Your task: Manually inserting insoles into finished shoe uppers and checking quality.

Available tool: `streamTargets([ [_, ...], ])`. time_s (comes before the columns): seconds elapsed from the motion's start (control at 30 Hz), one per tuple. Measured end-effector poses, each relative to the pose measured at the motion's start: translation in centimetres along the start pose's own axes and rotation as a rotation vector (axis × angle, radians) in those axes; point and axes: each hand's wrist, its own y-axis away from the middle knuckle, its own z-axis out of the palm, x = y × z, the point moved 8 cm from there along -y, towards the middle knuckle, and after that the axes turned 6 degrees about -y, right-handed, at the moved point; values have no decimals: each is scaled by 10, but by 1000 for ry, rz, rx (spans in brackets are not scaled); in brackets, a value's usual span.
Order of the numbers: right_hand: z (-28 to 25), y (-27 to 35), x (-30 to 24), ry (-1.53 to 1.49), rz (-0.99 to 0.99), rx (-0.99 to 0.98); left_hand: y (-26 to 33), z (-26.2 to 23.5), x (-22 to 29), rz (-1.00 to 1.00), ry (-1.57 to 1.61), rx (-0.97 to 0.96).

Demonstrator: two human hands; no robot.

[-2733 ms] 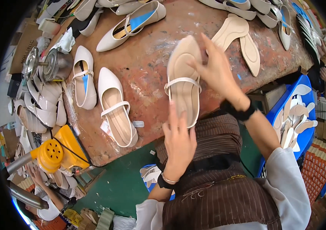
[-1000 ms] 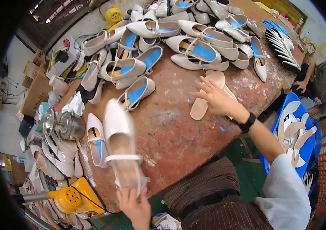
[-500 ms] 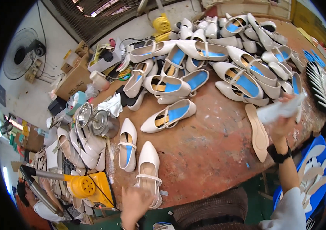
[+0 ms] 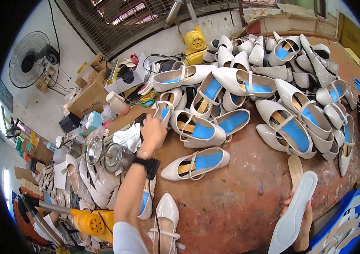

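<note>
My left hand point(image 4: 154, 133) reaches across to the back left of the table, beside a white strap shoe point(image 4: 168, 101) and a white cloth point(image 4: 127, 137). Its fingers are curled over something dark point(image 4: 140, 118) that they largely cover; whether it is gripped I cannot tell. At the front right my right hand point(image 4: 306, 222) holds a whitish insole point(image 4: 296, 209) upright, fingers behind it. A beige insole point(image 4: 295, 169) lies on the table behind that, partly covered. Between my hands a single white shoe with a blue inside point(image 4: 196, 164) lies on the tabletop.
White strap shoes point(image 4: 288, 120) are heaped along the back and right. Another shoe point(image 4: 166, 220) lies at the front left edge. Metal pots point(image 4: 114, 156) and a yellow machine point(image 4: 93, 222) stand at left. A blue bin of insoles point(image 4: 345, 228) is at lower right.
My left hand has moved from the front edge to the back left of the table. My right hand has come down and nearer with the whitish insole. The view has shifted.
</note>
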Motion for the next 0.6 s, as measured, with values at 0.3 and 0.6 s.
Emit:
streamTargets([
  [0.3, -27, -20, 29, 71, 66, 172, 53, -72, 42, 4, -454, -642],
  [0.6, -9, -9, 23, 247, 10, 93, -80, 22, 195, 253, 465, -222],
])
